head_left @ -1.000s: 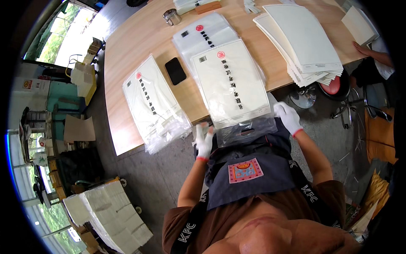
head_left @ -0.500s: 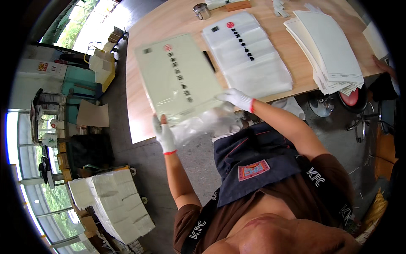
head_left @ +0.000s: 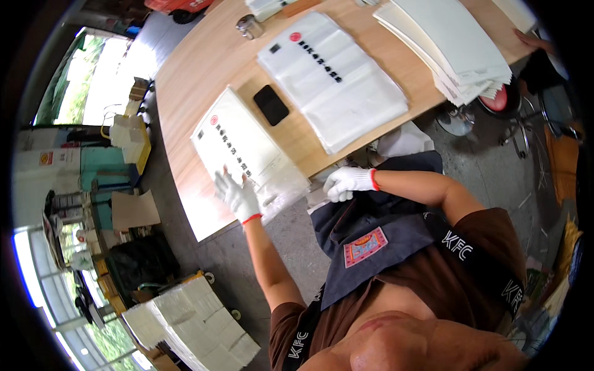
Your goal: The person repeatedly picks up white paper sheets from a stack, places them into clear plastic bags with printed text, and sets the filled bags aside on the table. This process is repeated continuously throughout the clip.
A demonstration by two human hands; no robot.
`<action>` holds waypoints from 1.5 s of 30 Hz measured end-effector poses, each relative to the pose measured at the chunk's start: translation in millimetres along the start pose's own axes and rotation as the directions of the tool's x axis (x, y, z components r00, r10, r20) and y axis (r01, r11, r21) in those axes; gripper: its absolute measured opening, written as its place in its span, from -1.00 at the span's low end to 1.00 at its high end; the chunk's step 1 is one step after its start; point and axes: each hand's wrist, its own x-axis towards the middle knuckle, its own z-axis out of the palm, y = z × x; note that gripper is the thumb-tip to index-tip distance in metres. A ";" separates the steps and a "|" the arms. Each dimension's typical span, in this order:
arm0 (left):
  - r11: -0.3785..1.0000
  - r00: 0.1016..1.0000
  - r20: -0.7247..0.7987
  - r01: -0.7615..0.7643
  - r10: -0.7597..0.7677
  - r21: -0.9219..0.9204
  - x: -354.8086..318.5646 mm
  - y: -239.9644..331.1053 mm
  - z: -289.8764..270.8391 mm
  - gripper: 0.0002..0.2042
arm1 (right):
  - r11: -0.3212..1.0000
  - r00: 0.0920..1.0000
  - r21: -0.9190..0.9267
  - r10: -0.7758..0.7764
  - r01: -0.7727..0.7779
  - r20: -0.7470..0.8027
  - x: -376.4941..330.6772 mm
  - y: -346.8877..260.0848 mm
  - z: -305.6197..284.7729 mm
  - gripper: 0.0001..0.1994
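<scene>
A packet of cream sheets in a clear plastic bag (head_left: 238, 145) lies on the near left part of the table, its loose end hanging over the edge. My left hand (head_left: 238, 196), in a white glove, rests on the packet's lower left side with its fingers spread. Off the table's front edge, my gloved right hand (head_left: 348, 182) hovers before my apron with curled fingers; anything inside them is hidden. A black phone (head_left: 271, 105) lies between the packet and a stack of printed clear bags (head_left: 337, 80).
A fanned stack of large pale sheets (head_left: 445, 43) sits on the wooden table's right (head_left: 179, 93). A metal cup (head_left: 249, 26) stands at the far side. Another person's hand (head_left: 532, 40) touches the right edge. White bundles (head_left: 192, 321) are piled at lower left.
The bagged packet has come down onto the table, uncovering the phone. My right hand has let go of it and drawn back toward my body. My left fingers have spread.
</scene>
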 end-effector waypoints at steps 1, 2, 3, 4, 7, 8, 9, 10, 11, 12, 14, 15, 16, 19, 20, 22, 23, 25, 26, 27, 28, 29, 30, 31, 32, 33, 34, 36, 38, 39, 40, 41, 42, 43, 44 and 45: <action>0.925 0.995 -0.077 -0.083 0.058 -0.371 7.8 35.1 4.2 -0.47 | 1.000 1.000 -0.001 0.000 0.000 0.010 -11.0 9.4 -8.3 -0.72; 0.881 0.992 -0.028 -0.119 0.120 -0.458 11.2 91.2 -13.5 -0.61 | 0.989 0.998 0.145 0.010 0.000 -0.065 -19.1 23.4 -14.9 -0.72; 0.802 0.952 -0.095 -0.295 0.290 -0.519 8.1 107.4 14.4 -0.64 | 0.986 0.995 0.167 -0.002 0.019 -0.097 -24.3 31.7 -17.9 -0.72; 0.803 0.946 -0.005 -0.278 0.324 -0.528 2.9 143.8 32.9 -0.66 | 0.982 0.992 0.187 -0.009 0.033 -0.127 -27.9 37.6 -20.7 -0.72; 0.715 0.868 0.189 -0.235 0.459 -0.659 6.4 245.5 48.4 -0.77 | 0.980 0.985 0.191 -0.018 0.052 -0.174 -45.8 40.5 -30.7 -0.73; 0.739 0.846 0.239 -0.239 0.477 -0.630 8.6 261.5 54.2 -0.78 | 0.980 0.980 0.185 -0.031 0.068 -0.195 -53.4 39.9 -32.9 -0.73; 0.763 0.823 0.288 -0.243 0.489 -0.599 9.3 274.4 59.1 -0.79 | 0.981 0.976 0.176 -0.042 0.081 -0.214 -61.4 39.0 -34.6 -0.72; 0.787 0.802 0.337 -0.247 0.493 -0.565 10.6 285.3 63.6 -0.81 | 0.982 0.972 0.164 -0.053 0.092 -0.229 -69.7 37.4 -35.7 -0.72; 0.766 0.802 0.298 -0.279 0.517 -0.579 16.8 281.8 85.6 -0.84 | 0.984 0.967 0.154 -0.047 0.088 -0.251 -78.9 29.6 -34.6 -0.74; 0.740 0.785 0.331 -0.227 0.524 -0.634 21.5 285.5 83.8 -0.84 | 0.982 0.952 0.150 -0.069 0.118 -0.297 -86.5 29.3 -39.3 -0.76; 0.691 0.755 0.395 -0.105 0.524 -0.715 29.2 287.4 77.8 -0.84 | 0.976 0.922 0.129 -0.119 0.177 -0.369 -97.0 29.7 -54.7 -0.78; 0.667 0.789 0.329 -0.134 0.519 -0.733 30.1 285.5 80.3 -0.84 | 0.956 0.889 0.138 -0.179 0.258 -0.422 -96.0 30.1 -64.8 -0.81; 0.644 0.772 0.329 -0.131 0.543 -0.754 33.6 282.7 83.1 -0.84 | 0.944 0.846 0.136 -0.198 0.300 -0.495 -90.9 26.5 -79.0 -0.81; 0.609 0.738 0.295 -0.194 0.607 -0.769 46.6 278.8 80.3 -0.85 | 0.878 0.716 0.164 -0.245 0.450 -0.654 -66.0 -14.6 -118.4 -0.67; 0.618 0.735 0.261 -0.264 0.626 -0.741 51.1 279.0 78.4 -0.85 | 0.858 0.653 0.128 -0.273 0.498 -0.707 -49.4 -34.6 -127.8 -0.63; 0.602 0.757 0.242 -0.239 0.607 -0.762 57.1 277.4 69.9 -0.86 | 0.878 0.602 0.081 -0.254 0.471 -0.757 -39.6 -49.7 -142.0 -0.59; 0.567 0.781 0.256 -0.149 0.570 -0.810 62.0 280.0 60.1 -0.87 | 0.914 0.610 0.069 -0.210 0.400 -0.764 -37.5 -52.7 -148.3 -0.59; 0.302 0.793 0.207 0.031 0.573 -0.953 81.3 287.4 38.7 -0.81 | 0.956 0.500 -0.246 -0.294 0.160 -0.815 -19.9 -33.6 -177.5 -0.58; 0.072 0.801 0.156 0.141 0.578 -0.987 94.4 276.9 34.1 -0.71 | 0.924 0.469 -0.383 -0.331 -0.015 -0.819 -23.0 -23.5 -176.9 -0.58; -0.164 0.840 0.228 0.347 0.493 -0.923 101.3 281.0 20.9 -0.69 | 0.850 0.422 -0.484 -0.369 -0.206 -0.828 -39.4 -13.3 -178.4 -0.57; -0.402 0.847 0.324 0.495 0.422 -0.770 108.4 284.2 7.6 -0.67 | 0.738 0.383 -0.549 -0.412 -0.393 -0.827 -50.8 -7.8 -180.2 -0.57; -0.455 0.811 0.335 0.557 0.480 -0.695 118.5 272.7 0.9 -0.67 | 0.747 0.447 -0.524 -0.337 -0.409 -0.829 -64.5 -15.2 -175.3 -0.57; -0.497 0.767 0.341 0.621 0.543 -0.606 122.4 269.4 -7.7 -0.67 | 0.756 0.503 -0.492 -0.250 -0.433 -0.827 -81.7 -21.8 -171.8 -0.57; -0.348 0.777 0.331 0.561 0.536 -0.751 115.4 271.9 -12.4 -0.71 | 0.761 0.553 -0.459 -0.161 -0.458 -0.818 -96.2 -27.5 -167.7 -0.57; -0.122 0.799 0.327 0.441 0.505 -0.889 104.0 284.3 -24.1 -0.74 | 0.874 0.615 -0.364 -0.099 -0.322 -0.782 -110.0 -37.5 -164.6 -0.58; -0.005 0.786 0.293 0.353 0.544 -0.936 93.2 291.8 -32.5 -0.75 | 0.954 0.685 -0.236 -0.047 -0.186 -0.727 -116.5 -47.2 -157.3 -0.58; 0.106 0.768 0.263 0.249 0.584 -0.963 82.3 298.8 -40.1 -0.76 | 0.995 0.753 -0.085 -0.014 -0.056 -0.658 -116.7 -55.0 -150.1 -0.59; 0.176 0.749 0.216 0.134 0.627 -0.975 50.2 323.4 -58.9 -0.80 | 0.811 0.346 -0.397 -0.555 0.430 -0.757 -89.4 -57.3 -137.7 -0.62; 0.169 0.729 -0.131 -0.323 0.671 -0.931 14.2 335.5 -53.1 -0.81 | 0.746 0.336 -0.647 -0.575 -0.161 -0.746 -79.4 -87.8 -124.4 -0.66; 0.192 0.650 -0.116 -0.384 0.751 -0.903 -7.8 343.7 -93.8 -0.77 | 0.725 0.325 -0.664 -0.593 -0.184 -0.737 -71.7 -81.2 -125.4 -0.68; 0.110 0.538 -0.227 -0.523 0.812 -0.845 -25.0 345.6 -108.3 -0.67 | 0.697 0.317 -0.684 -0.612 -0.215 -0.724 -67.5 -71.7 -126.3 -0.69; 0.088 0.503 -0.350 -0.659 0.790 -0.747 -44.6 341.1 -104.3 -0.61 | 0.660 0.325 -0.713 -0.638 -0.237 -0.699 -69.6 -68.1 -123.7 -0.70; 0.086 0.549 -0.245 -0.508 0.799 -0.857 -59.6 336.5 -114.8 -0.64 | 0.621 0.341 -0.741 -0.660 -0.254 -0.670 -71.5 -59.3 -120.0 -0.71; 0.119 0.559 -0.184 -0.462 0.809 -0.879 -64.2 332.4 -112.0 -0.68 | 0.588 0.365 -0.761 -0.668 -0.274 -0.648 -74.6 -51.2 -117.8 -0.73; 0.135 0.555 -0.135 -0.419 0.821 -0.898 -67.1 331.9 -107.7 -0.71 | 0.564 0.382 -0.771 -0.669 -0.298 -0.637 -80.9 -47.4 -116.6 -0.74; 0.204 0.576 -0.071 -0.398 0.814 -0.894 -68.9 331.4 -103.9 -0.75 | 0.542 0.407 -0.777 -0.661 -0.320 -0.630 -86.9 -44.3 -115.9 -0.75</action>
